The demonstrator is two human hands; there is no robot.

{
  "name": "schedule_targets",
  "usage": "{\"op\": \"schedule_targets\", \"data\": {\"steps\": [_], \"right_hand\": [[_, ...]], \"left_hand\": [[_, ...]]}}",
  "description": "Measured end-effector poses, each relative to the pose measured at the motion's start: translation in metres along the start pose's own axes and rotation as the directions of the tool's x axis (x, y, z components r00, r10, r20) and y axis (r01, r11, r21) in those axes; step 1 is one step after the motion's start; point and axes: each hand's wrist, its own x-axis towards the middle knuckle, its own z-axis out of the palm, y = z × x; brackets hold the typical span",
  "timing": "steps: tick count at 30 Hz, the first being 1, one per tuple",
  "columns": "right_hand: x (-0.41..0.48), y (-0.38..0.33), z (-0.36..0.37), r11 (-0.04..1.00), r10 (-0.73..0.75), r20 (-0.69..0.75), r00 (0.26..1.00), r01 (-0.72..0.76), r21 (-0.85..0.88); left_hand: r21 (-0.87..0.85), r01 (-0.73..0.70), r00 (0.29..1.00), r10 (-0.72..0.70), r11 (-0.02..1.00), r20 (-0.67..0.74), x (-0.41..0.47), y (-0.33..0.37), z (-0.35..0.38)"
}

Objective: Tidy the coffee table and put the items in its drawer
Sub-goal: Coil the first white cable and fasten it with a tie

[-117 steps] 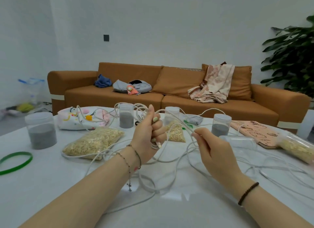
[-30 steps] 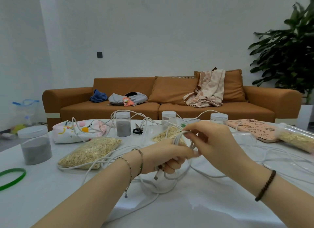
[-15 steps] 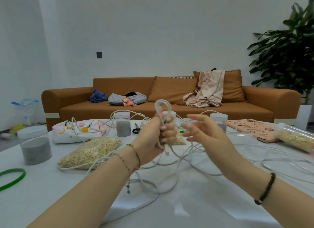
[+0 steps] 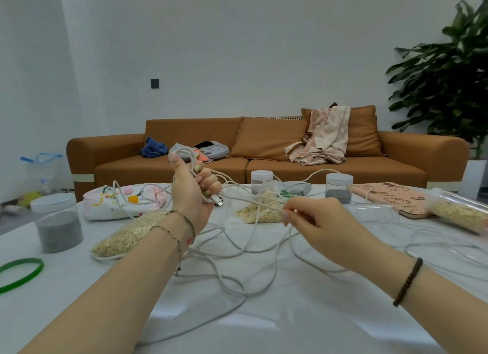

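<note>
My left hand is raised over the white coffee table, closed around several loops of a long white cable; the cable's plug sticks out below the fist. My right hand sits lower and to the right, pinching a strand of the same cable between thumb and fingers. The rest of the cable lies in loose tangles across the table between and below both hands. No drawer is in sight.
On the table: a jar of grey sand, a green ring, bags of oats, a patterned pouch, two small jars, a clear tube, a pink notebook, an oat-filled tube. An orange sofa stands behind.
My left hand has lifted higher and to the left with the coiled loops. My right hand has dropped and moved right, drawing a strand of cable out taut.
</note>
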Motion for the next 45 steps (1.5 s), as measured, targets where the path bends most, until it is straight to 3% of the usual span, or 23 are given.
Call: {"op": "schedule_targets", "data": {"steps": [3,8,12,16,18,22,26,29,34,38,45], "right_hand": [[0.001,0.001,-0.008,0.999,-0.051,-0.059,0.997,0.051,-0.008],[-0.004,-0.005,-0.006,0.985,-0.14,0.02,0.99,0.142,-0.097],[-0.004,0.0,-0.005,0.969,-0.163,0.057,0.985,0.17,-0.18],[0.0,0.008,0.001,0.987,-0.126,0.114,0.985,0.136,-0.084],[0.001,0.009,0.003,0.993,-0.096,0.133,0.987,0.104,-0.055],[0.002,0.013,0.002,0.992,-0.122,0.036,0.992,0.123,-0.014],[0.005,0.006,-0.006,0.962,-0.257,-0.186,0.948,0.269,0.043],[0.005,-0.002,-0.013,0.937,-0.255,-0.266,0.93,0.305,0.169],[0.006,-0.008,-0.013,0.889,-0.164,-0.231,0.959,0.245,0.387],[0.005,-0.008,-0.014,0.869,-0.077,-0.187,0.979,0.158,0.469],[0.007,-0.007,-0.015,0.863,0.064,-0.255,0.965,0.075,0.5]], "left_hand": [[0.014,-0.055,0.994,0.056,0.998,-0.089,0.007,0.009,-0.011],[-0.059,-0.206,0.939,0.18,0.977,-0.292,0.015,0.03,-0.026],[0.063,-0.071,0.982,0.081,0.995,-0.173,0.01,0.015,-0.016],[0.073,0.086,0.996,-0.087,0.994,0.018,0.003,0.005,-0.007],[0.059,0.184,0.977,-0.19,0.981,0.098,-0.002,0.003,-0.003],[0.25,0.322,0.896,-0.379,0.913,0.232,-0.016,-0.013,0.005],[0.467,0.254,0.885,-0.399,0.847,0.241,-0.025,-0.024,0.01],[0.532,0.297,0.834,-0.487,0.793,0.261,-0.032,-0.026,0.01],[0.658,0.29,0.783,-0.567,0.695,0.254,-0.044,-0.033,0.015],[0.666,0.243,0.82,-0.516,0.705,0.247,-0.046,-0.038,0.018],[0.747,0.2,0.774,-0.57,0.634,0.276,-0.048,-0.04,0.018]]}}
